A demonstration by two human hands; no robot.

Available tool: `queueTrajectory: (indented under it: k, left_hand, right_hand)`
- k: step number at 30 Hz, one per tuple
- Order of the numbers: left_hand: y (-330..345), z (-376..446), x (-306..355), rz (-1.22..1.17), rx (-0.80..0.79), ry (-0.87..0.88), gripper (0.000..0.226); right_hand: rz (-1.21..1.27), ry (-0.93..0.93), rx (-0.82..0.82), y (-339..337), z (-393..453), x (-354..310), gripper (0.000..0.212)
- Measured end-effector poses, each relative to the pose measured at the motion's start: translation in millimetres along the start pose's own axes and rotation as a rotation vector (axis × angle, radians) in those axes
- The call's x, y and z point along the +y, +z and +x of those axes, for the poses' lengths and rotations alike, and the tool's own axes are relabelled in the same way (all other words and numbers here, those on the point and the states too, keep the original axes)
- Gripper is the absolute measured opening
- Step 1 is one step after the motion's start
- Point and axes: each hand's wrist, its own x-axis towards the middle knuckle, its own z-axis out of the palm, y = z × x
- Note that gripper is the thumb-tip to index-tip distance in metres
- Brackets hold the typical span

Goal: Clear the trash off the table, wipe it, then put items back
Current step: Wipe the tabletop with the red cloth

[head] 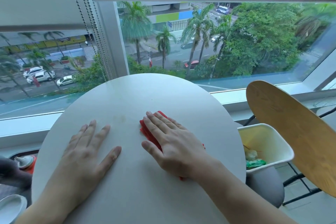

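A round white table (145, 94) fills the middle of the head view. On it lies a folded red cloth (146, 130), and my right hand (172, 143) presses flat on it with straight fingers. Most of the cloth is hidden under that palm. My left hand (87, 149) rests flat on the bare tabletop to the left of the cloth, fingers spread. A faint brownish stain (119, 118) shows on the table surface between the two hands, a little farther from me.
A white bin (278, 143) with trash inside stands at the table's right edge. A wooden chair back (291, 132) leans over it. At lower left sit a red bottle with a white cap (27, 163) and a white bowl (11, 207). A window sill runs behind the table.
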Motion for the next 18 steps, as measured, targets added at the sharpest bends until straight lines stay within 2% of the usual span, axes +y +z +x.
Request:
queueTrajectory:
  k: [18]
  left_hand:
    - [-0.2,1.7,-2.6,-0.02,-0.002,-0.014,0.096]
  right_hand:
    - [0.012,0.055,0.017,-5.1,29.7,34.3,0.07]
